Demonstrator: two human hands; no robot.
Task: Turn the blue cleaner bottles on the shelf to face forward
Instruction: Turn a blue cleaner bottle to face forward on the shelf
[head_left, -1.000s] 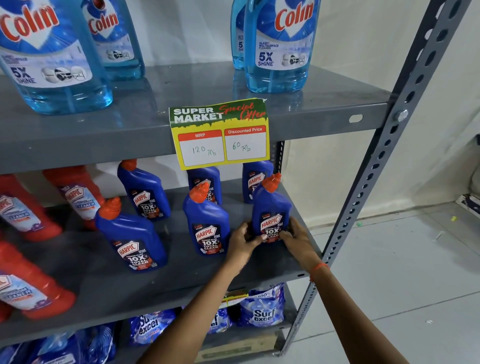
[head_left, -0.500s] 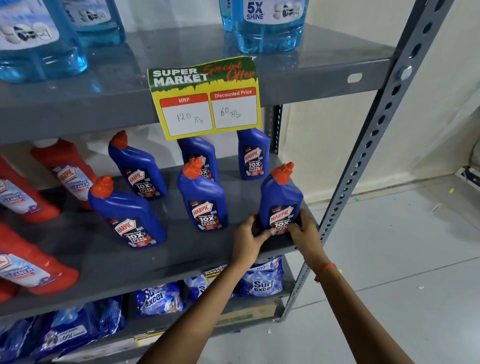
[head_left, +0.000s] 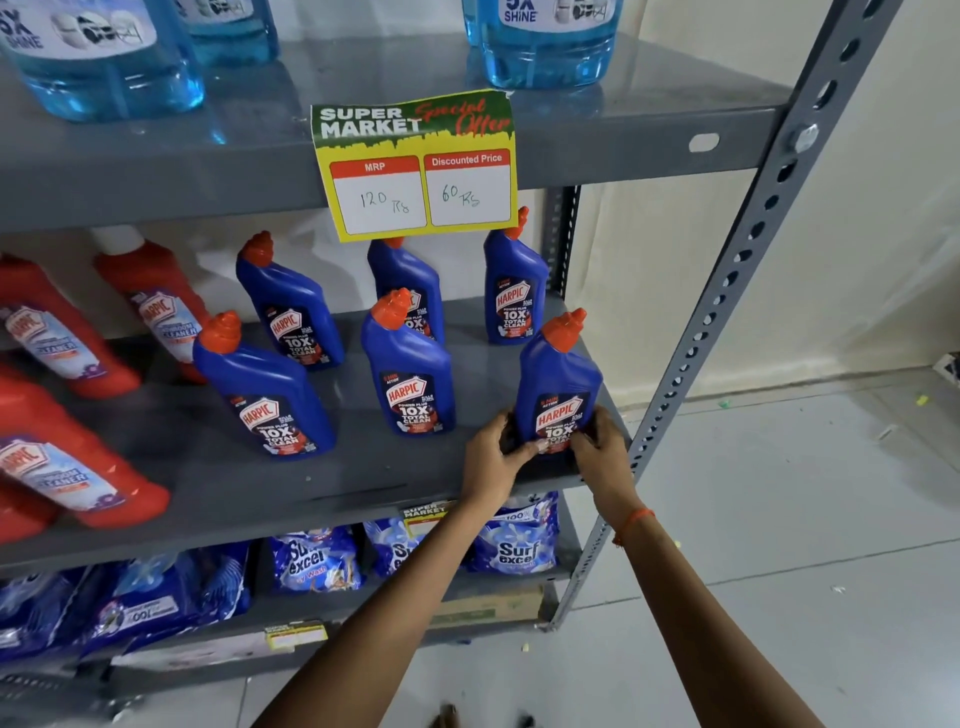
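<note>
Bottle: blue cleaner bottle (head_left: 558, 384) upright at shelf (head_left: 234, 488) front right corner, label facing forward.
Hands: left hand (head_left: 491, 457) and right hand (head_left: 602, 449) fingers grasp its base.
Nearby: five blue bottles (head_left: 410, 374) behind and left.

A: Blue bottles (head_left: 408, 382)?
B: Six on middle shelf (head_left: 208, 483), upright, orange caps, Harpic labels forward. Three rear, three front.
A: Rightmost front bottle (head_left: 558, 384)?
B: At shelf's front right corner, label slightly angled.

a shop: metal shelf (head_left: 156, 171) of cleaner bottles (head_left: 408, 374) with a supermarket price tag (head_left: 415, 166).
</note>
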